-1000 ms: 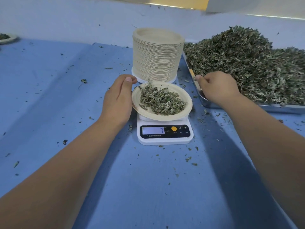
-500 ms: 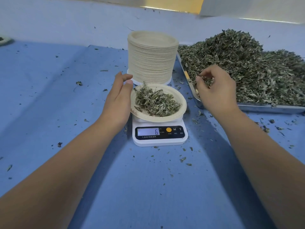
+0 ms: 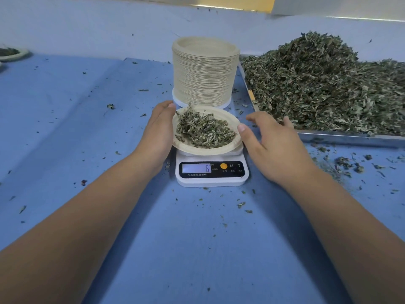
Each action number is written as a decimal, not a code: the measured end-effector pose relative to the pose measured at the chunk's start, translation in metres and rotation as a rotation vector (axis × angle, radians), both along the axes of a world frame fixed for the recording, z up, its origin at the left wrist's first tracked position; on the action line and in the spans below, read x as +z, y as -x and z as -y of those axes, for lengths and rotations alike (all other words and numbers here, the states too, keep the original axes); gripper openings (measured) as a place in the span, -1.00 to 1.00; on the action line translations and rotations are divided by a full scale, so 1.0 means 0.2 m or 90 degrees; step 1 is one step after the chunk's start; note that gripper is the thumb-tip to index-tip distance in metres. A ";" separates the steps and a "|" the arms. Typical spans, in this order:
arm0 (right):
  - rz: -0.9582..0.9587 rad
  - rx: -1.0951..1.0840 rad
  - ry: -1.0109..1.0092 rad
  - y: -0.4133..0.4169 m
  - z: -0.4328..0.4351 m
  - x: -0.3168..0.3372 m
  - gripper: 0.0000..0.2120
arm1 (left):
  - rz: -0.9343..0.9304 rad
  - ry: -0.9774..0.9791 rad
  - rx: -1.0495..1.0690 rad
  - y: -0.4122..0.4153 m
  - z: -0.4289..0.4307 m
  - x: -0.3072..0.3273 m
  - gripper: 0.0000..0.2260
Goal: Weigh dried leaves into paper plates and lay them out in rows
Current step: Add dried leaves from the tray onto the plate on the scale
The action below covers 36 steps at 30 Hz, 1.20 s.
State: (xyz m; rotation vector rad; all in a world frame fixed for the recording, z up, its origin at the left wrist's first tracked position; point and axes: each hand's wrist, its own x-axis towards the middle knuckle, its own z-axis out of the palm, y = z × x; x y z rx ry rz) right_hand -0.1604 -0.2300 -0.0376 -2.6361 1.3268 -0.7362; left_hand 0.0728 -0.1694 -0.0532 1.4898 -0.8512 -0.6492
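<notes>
A paper plate (image 3: 210, 151) holding a heap of dried leaves (image 3: 203, 131) sits on a small white digital scale (image 3: 212, 179) whose display reads 6. My left hand (image 3: 159, 133) lies against the plate's left rim with its fingers fairly straight. My right hand (image 3: 270, 147) is spread on the plate's right side, and its thumb touches the rim. A tall stack of empty paper plates (image 3: 205, 71) stands just behind the scale.
A metal tray (image 3: 350, 137) heaped with dried leaves (image 3: 324, 84) fills the right side. Another filled plate (image 3: 11, 54) lies at the far left edge. Loose leaf bits are scattered over the blue table cover (image 3: 87, 128), thickest at the right front of the tray.
My right hand has left the leaf tray and moved left to the plate's right rim, opening as it came. My left hand has stayed at the left rim.
</notes>
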 end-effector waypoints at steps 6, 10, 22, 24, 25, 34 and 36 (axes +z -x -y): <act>-0.058 -0.098 0.053 0.08 0.14 -0.02 -0.62 | -0.020 0.004 0.003 -0.02 -0.01 0.00 -0.73; -0.181 -0.135 0.103 0.11 0.19 -0.03 -0.59 | -0.030 0.011 -0.037 -0.02 -0.03 0.00 -0.68; 0.036 -0.080 -0.133 0.12 0.34 0.12 -0.87 | -0.110 0.058 -0.057 -0.04 0.00 -0.02 -0.58; 0.048 -0.082 -0.143 0.12 0.36 0.15 -0.92 | -0.125 0.068 -0.060 -0.05 0.00 -0.02 -0.60; 0.035 -0.082 -0.134 0.12 0.37 0.16 -0.92 | -0.129 0.071 -0.063 -0.05 0.00 -0.02 -0.61; 0.028 -0.129 0.025 0.10 0.37 0.18 -0.91 | -0.099 0.068 -0.065 -0.04 0.00 -0.03 -0.76; 0.084 -0.118 0.073 0.09 0.35 0.22 -0.90 | -0.087 0.063 -0.064 -0.04 0.00 -0.03 -0.79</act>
